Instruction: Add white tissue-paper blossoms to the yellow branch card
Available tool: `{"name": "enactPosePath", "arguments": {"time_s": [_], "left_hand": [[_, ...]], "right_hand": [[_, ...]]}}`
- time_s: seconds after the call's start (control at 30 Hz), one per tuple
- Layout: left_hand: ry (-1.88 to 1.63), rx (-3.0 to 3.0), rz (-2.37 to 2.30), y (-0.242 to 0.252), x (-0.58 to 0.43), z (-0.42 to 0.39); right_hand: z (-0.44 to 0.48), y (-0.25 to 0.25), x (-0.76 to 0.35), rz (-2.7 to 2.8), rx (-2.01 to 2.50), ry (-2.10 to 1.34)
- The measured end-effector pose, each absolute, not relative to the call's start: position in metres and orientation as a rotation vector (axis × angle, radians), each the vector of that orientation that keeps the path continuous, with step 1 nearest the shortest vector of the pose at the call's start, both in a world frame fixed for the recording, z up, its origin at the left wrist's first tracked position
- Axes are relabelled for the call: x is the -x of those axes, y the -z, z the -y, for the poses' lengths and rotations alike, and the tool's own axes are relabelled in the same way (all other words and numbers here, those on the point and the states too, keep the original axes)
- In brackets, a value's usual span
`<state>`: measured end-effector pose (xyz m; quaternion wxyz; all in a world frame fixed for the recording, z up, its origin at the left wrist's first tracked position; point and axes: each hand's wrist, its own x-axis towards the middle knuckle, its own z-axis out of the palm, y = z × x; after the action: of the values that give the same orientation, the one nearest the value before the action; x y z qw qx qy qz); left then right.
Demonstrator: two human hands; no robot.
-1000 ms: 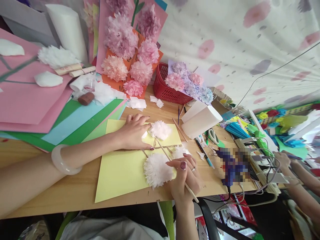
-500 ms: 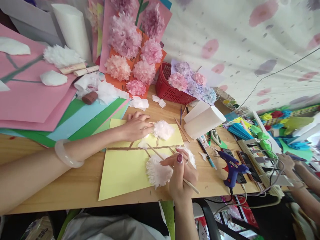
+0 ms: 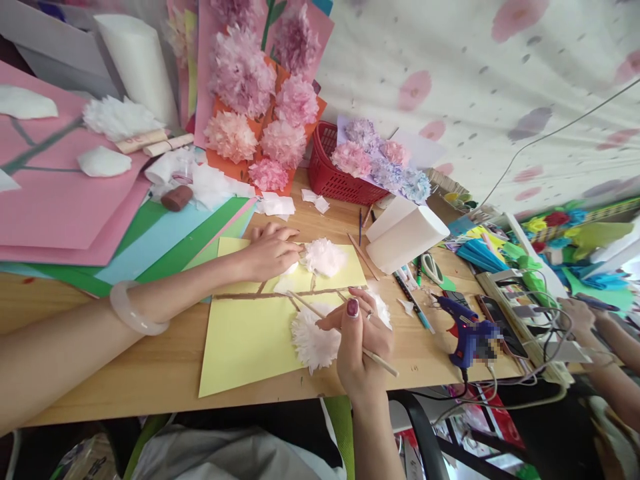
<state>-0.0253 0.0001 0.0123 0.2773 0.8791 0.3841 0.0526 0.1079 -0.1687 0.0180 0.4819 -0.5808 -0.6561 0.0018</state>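
Observation:
Yellow paper [image 3: 240, 347] with brown painted branches lies on the table. My left hand [image 3: 274, 253] rests on its upper part, fingers stretched out beside a white tissue flower [image 3: 324, 258]. A thin wooden stick [image 3: 383, 364] is pinched in my right hand [image 3: 367, 343]. Its far tip touches or hovers just over a small white tissue piece [image 3: 284, 285] by the branch; which, I cannot tell. Below the branch is another white tissue flower [image 3: 313, 341], partly behind my right hand. A third white flower [image 3: 381, 308] shows past my right fingers.
A blue glue gun [image 3: 467, 337] and power strip [image 3: 520, 327] lie on the right, with cables. Behind stand a paper towel roll [image 3: 407, 239] and red basket [image 3: 345, 183]. Coloured sheets [image 3: 150, 247] are stacked left. Another person's hands [image 3: 583, 320] are at far right.
The view has shifted slightly. Both hands stay in nearly the same place; the stick's tip sits marginally closer to the small white tissue piece.

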Motion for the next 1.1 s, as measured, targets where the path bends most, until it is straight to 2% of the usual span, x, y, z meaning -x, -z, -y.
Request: {"name": "enactPosePath", "arguments": {"time_s": [0.17,0.53,0.83,1.1], "left_hand": [[-0.147,-2.412,-1.027,-0.007,0.025,-0.003],[-0.165,-2.389,-1.023,-0.005,0.025,-0.004],[-0.173,-2.404,-1.017,-0.006,0.026,-0.003],[-0.15,-2.406,-1.024,-0.006,0.025,-0.002]], "right_hand": [[0.169,-0.016,-0.106,1.564,1.404,0.004],[0.168,-0.005,-0.109,1.191,1.639,-0.397],[0.177,-0.006,-0.137,1.747,1.43,-0.24],[0.187,-0.005,-0.149,1.824,1.431,0.021]]}}
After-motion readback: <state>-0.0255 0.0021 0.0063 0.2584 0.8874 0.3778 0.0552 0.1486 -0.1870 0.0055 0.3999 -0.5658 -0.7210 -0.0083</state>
